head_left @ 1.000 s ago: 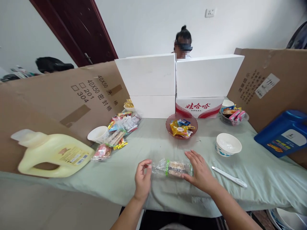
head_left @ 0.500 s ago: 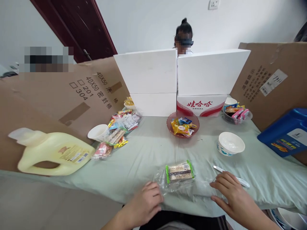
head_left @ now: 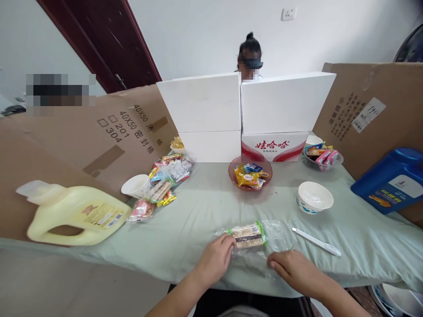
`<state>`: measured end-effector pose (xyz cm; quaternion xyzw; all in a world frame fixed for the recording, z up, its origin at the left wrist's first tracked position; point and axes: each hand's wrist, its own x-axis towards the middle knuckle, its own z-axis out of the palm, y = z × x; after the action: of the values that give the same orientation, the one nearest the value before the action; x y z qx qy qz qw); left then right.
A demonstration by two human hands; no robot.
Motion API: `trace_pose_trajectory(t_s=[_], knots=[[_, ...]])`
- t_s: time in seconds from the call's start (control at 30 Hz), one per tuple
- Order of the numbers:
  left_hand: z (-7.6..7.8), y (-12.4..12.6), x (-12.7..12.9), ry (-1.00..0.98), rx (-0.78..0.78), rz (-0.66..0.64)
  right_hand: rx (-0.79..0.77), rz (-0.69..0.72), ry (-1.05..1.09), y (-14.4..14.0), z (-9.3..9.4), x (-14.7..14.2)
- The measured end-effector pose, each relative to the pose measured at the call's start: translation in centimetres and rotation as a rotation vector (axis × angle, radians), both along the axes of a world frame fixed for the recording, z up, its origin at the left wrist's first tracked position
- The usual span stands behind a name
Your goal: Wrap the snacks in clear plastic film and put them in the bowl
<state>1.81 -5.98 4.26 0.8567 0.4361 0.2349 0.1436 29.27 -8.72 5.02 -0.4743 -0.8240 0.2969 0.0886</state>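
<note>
green cloth on the table (head_left: 198, 207); left hand (head_left: 214, 259) pins the clear snack wrapper (head_left: 249, 237) flat, right hand (head_left: 292, 269) pressing its near edge, neither gripping

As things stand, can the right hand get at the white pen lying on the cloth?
Probably yes. The right hand rests on the clear wrapper of the snack bar, and the white pen lies just beyond it to the right on the green cloth, with nothing between them.

Home room: wooden door (head_left: 109, 39), wall socket (head_left: 287, 14), cloth-covered table (head_left: 205, 207).
</note>
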Motion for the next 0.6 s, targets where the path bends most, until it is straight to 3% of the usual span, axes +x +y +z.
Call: trace_pose_trajectory(t_s=[0.17, 0.3, 0.43, 0.6], knots=[[0.4, 0.2, 0.3, 0.119, 0.167, -0.029, 0.24, -0.058, -0.208, -0.4, -0.6, -0.9], [0.5, 1.1, 2.9, 0.142, 0.158, -0.043, 0.426, -0.152, -0.052, 1.8, -1.5, -1.8], [-0.8, 2.4, 4.0, 0.204, 0.118, -0.036, 0.536, -0.175, 0.046, 3.8, -4.3, -1.6], [-1.7, 3.8, 2.5, 0.226, 0.126, -0.019, 0.608, -0.107, -0.095, 4.4, -7.4, -1.3]])
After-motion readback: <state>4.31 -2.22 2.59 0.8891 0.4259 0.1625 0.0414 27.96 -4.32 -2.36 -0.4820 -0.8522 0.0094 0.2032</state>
